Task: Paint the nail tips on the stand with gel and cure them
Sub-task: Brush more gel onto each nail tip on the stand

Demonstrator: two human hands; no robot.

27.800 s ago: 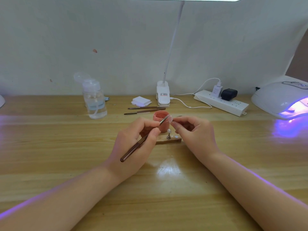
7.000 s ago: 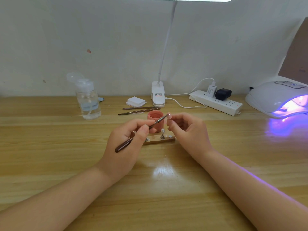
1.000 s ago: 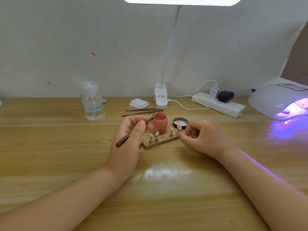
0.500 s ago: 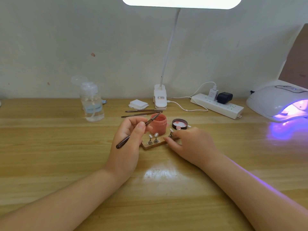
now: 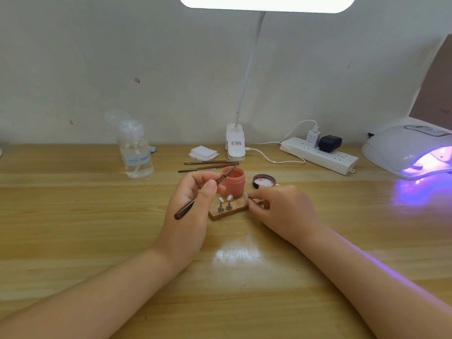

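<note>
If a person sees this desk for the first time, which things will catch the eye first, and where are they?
The curing lamp at the far right draws the eye first, throwing violet light onto the wooden table. In the middle, the left hand holds a dark brush with its tip at the open pink gel jar, while the right hand pinches a nail tip at the small wooden stand. The bright desk lamp shines from the top.
</note>
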